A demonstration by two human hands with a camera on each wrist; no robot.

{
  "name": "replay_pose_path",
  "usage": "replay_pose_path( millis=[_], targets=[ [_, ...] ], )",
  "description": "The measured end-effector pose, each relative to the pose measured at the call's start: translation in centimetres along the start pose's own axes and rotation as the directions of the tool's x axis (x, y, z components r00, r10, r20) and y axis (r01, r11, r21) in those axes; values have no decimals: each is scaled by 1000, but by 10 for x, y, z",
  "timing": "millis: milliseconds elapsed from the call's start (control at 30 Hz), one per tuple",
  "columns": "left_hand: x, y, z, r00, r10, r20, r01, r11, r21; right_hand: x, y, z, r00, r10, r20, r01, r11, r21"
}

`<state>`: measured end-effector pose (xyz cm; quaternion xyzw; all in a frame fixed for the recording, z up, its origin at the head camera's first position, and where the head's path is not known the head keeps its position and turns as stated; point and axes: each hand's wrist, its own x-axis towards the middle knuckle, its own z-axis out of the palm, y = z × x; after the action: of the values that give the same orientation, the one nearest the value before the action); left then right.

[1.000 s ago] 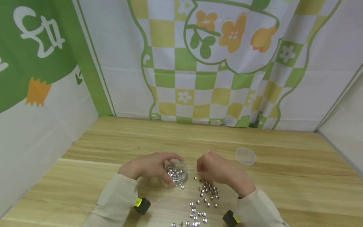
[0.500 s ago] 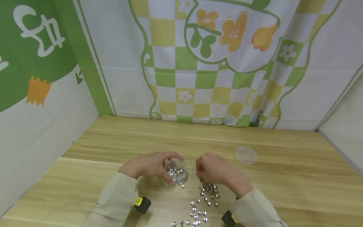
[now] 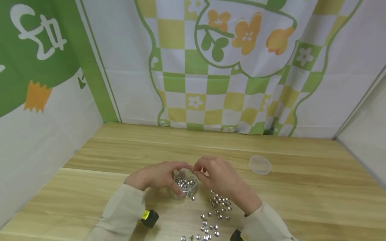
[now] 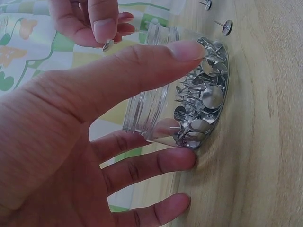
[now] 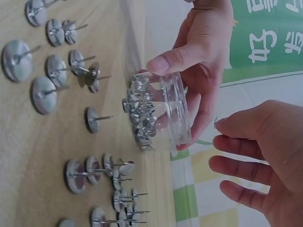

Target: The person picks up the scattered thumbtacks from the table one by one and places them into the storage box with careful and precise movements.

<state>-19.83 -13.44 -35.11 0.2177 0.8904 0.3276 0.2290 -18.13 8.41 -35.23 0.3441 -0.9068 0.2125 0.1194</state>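
A clear round plastic jar (image 3: pixel 191 188), partly filled with silver thumbtacks (image 4: pixel 213 97), stands upright on the table. My left hand (image 3: pixel 158 175) holds it, thumb on one side and fingers on the other. Close to the jar's open mouth is my right hand (image 3: pixel 217 175), its thumb and index finger pinching a single thumbtack (image 4: pixel 108 45). The other right fingers are loosely bent in the right wrist view. Loose thumbtacks (image 5: pixel 43 94) lie scattered on the wood in front of the right hand, most with pins pointing up. One stray thumbtack (image 3: pixel 193 198) sits just beside the jar.
A clear round lid (image 3: pixel 260 165) lies flat on the wooden table (image 3: pixel 144 144), to the right of the right hand. Patterned green and white cloth (image 3: pixel 196 83) hangs behind the table's back edge. Black wrist devices (image 3: pixel 149 219) sit under the sleeves.
My right hand was down at the scattered thumbtacks; it has moved left and up to the jar's mouth with a thumbtack pinched. My left hand and the jar have stayed in place.
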Motion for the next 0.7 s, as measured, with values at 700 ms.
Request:
replay_pose_path(
  millis=[700],
  targets=[
    [4, -6, 0, 999, 43, 14, -43, 999, -20, -6, 27, -25, 942, 139, 305, -141, 990, -18]
  ],
)
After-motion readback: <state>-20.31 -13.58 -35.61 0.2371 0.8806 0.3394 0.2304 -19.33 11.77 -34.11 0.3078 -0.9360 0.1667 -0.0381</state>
